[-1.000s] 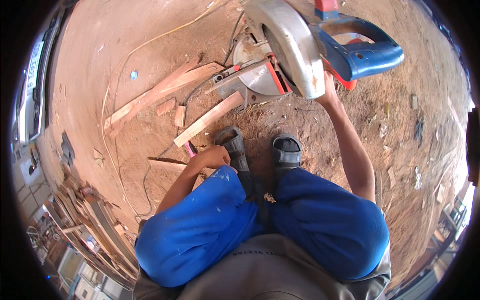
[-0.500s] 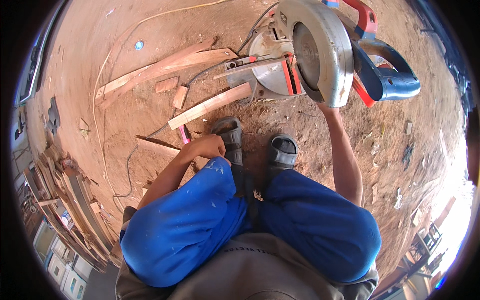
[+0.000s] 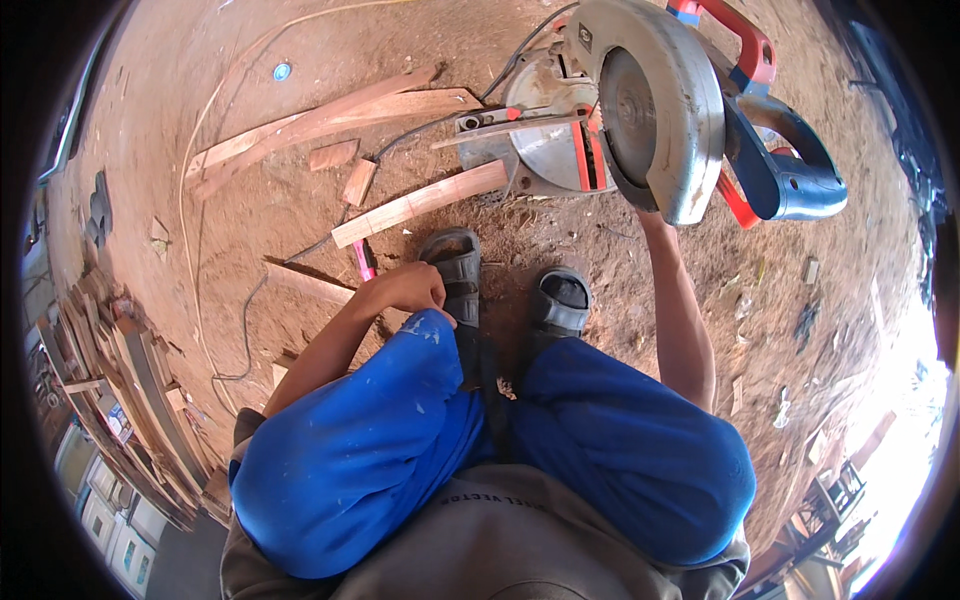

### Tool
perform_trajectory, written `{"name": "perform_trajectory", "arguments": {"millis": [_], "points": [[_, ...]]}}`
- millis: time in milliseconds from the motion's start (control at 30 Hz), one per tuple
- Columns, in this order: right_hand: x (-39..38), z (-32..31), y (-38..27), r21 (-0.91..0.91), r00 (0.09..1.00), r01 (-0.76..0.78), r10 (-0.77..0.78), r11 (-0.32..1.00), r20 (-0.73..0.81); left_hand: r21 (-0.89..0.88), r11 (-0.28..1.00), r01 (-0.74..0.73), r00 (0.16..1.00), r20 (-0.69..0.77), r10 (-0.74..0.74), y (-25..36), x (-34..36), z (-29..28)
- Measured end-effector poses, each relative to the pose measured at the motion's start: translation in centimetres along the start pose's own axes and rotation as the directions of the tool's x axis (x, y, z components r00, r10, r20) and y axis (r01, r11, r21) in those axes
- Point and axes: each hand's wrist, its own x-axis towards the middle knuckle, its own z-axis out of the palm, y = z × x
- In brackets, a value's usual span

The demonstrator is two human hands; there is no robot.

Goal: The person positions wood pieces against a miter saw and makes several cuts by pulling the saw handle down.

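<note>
A mitre saw stands on the dirt ahead, with a worn grey blade guard (image 3: pixel 690 120), a blue and red handle (image 3: pixel 800 180) and a round metal base (image 3: pixel 555 150). Only the wrist edge of my right hand (image 3: pixel 652 218) shows below the guard, which hides its fingers. My left hand (image 3: pixel 415 288) is closed beside my left knee, above the left sandal (image 3: pixel 452 250). Its fingers curl under, so anything inside is hidden. Just beyond it lies a pink-handled object (image 3: pixel 364 260). A cut wooden piece (image 3: pixel 420 204) rests near the saw base, its right end beside it.
Long boards (image 3: pixel 330 120) and short offcuts (image 3: pixel 358 183) lie at the far left. A black cord (image 3: pixel 410 136) runs from the saw across the ground. Stacked timber (image 3: pixel 140 390) stands at the left, and a yellowish cable (image 3: pixel 193 250) curves over the dirt.
The view has shifted slightly, and the saw head appears a little farther right. My hands keep nearly the same places, the left by the knee and the right behind the guard.
</note>
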Motion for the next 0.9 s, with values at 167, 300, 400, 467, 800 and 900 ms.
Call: {"name": "perform_trajectory", "arguments": {"millis": [167,300,400,467,800,900], "points": [[0.3,-0.6,-1.3,-0.109,1.0,0.015,-0.013,0.994,0.017,-0.029,1.0,0.002,0.999,-0.037,-0.003,0.3,-0.2,0.0],[0.1,-1.1,-1.4,-0.226,0.999,0.024,-0.014,0.974,0.045,-0.048,0.999,0.013,0.999,-0.044,-0.015,-0.1,0.1,0.1],[0.0,-1.4,-1.6,-0.31,0.996,0.022,0.007,0.95,0.094,-0.046,0.999,0.009,0.999,-0.037,-0.011,0.1,-0.3,0.1],[-0.7,-1.8,-1.7,-0.335,0.992,0.015,0.026,0.942,0.12,-0.017,0.999,-0.038,0.994,-0.107,0.036,0.2,-0.3,0.1],[-6.9,-2.4,-13.1,0.598,0.775,-0.63,0.357,0.494,0.521,-0.39,0.824,-0.411,0.786,-0.609,0.104,6.7,-0.3,-1.6],[-7.5,-2.2,-16.1,0.663,0.767,-0.64,0.273,0.388,0.581,-0.593,0.653,-0.472,0.787,-0.616,0.009,8.8,-0.7,-1.9]]}}
